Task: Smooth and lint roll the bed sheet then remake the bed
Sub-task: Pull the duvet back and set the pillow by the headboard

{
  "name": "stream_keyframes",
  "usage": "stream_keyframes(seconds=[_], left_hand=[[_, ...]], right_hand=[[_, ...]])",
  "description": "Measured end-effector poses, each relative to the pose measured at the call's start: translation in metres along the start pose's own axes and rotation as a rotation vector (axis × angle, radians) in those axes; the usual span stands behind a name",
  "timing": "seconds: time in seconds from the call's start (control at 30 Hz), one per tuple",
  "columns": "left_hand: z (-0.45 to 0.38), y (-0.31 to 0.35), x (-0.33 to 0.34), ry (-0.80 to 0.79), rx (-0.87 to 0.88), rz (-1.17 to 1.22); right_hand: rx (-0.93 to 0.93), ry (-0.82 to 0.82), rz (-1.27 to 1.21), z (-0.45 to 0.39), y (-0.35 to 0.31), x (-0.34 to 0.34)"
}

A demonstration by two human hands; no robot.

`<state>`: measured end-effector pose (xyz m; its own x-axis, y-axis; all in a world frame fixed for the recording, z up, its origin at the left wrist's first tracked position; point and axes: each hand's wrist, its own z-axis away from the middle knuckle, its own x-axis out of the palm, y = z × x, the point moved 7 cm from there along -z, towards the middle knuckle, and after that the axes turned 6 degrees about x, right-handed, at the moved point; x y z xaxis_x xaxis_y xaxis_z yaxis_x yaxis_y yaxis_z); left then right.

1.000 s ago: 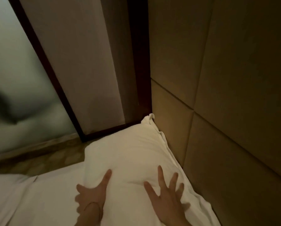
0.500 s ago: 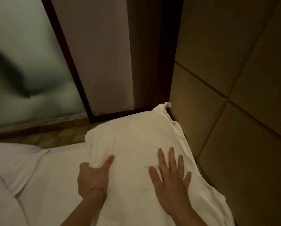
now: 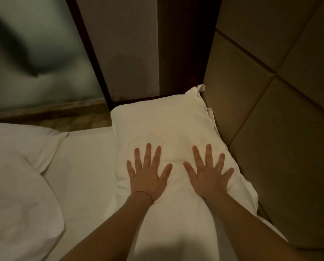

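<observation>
A white pillow (image 3: pixel 163 125) lies on the bed against the padded headboard (image 3: pixel 270 129), its far corner reaching the dark wooden post. My left hand (image 3: pixel 148 174) lies flat on the pillow's near left part with fingers spread. My right hand (image 3: pixel 207 173) presses flat beside it, fingers spread too, close to the headboard side. The white bed sheet (image 3: pixel 86 166) shows bare to the left of the pillow. A rumpled white duvet (image 3: pixel 18 185) bulges at the left.
A frosted glass panel (image 3: pixel 35 53) in a dark frame stands beyond the bed's far edge, with a strip of brown floor (image 3: pixel 63 121) below it. A dark wooden post (image 3: pixel 185 44) fills the corner by the headboard.
My left hand let go of the pillow's left edge and moved onto its top, fingers spread. My right hand stayed flat. The view dropped and pulled back, showing both forearms.
</observation>
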<state>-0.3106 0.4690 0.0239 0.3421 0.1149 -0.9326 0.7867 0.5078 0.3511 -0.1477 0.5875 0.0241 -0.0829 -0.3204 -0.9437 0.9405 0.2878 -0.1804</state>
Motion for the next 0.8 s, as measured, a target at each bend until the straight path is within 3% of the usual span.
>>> stream_keyframes(seconds=[0.13, 0.23, 0.3, 0.47, 0.6, 0.67, 0.73, 0.8], left_hand=[[0.093, -0.006, 0.01, -0.103, -0.179, 0.145], [0.162, -0.005, 0.022, -0.1, -0.288, 0.173], [0.185, -0.002, 0.035, -0.094, -0.312, 0.188], [0.196, -0.009, 0.042, -0.104, -0.345, 0.172], [0.251, -0.035, 0.047, -0.026, -0.686, 0.575], [0.272, -0.042, 0.055, -0.019, -0.77, 0.752], [0.275, -0.043, 0.054, -0.072, -0.759, 0.721], [0.276, -0.048, 0.047, -0.115, -0.719, 0.648]], right_hand=[[-0.074, -0.087, 0.02, 0.072, 0.0, 0.004], [-0.263, 0.037, 0.077, 0.141, -0.001, 0.012], [-0.293, 0.08, 0.121, 0.154, 0.014, 0.019], [-0.117, 0.112, 0.12, 0.149, 0.047, 0.026], [0.041, 0.072, 0.058, 0.178, 0.062, 0.024], [0.153, 0.014, -0.005, 0.191, 0.079, 0.027], [0.23, -0.067, -0.056, 0.197, 0.089, 0.032], [0.173, -0.098, -0.063, 0.203, 0.08, 0.036]])
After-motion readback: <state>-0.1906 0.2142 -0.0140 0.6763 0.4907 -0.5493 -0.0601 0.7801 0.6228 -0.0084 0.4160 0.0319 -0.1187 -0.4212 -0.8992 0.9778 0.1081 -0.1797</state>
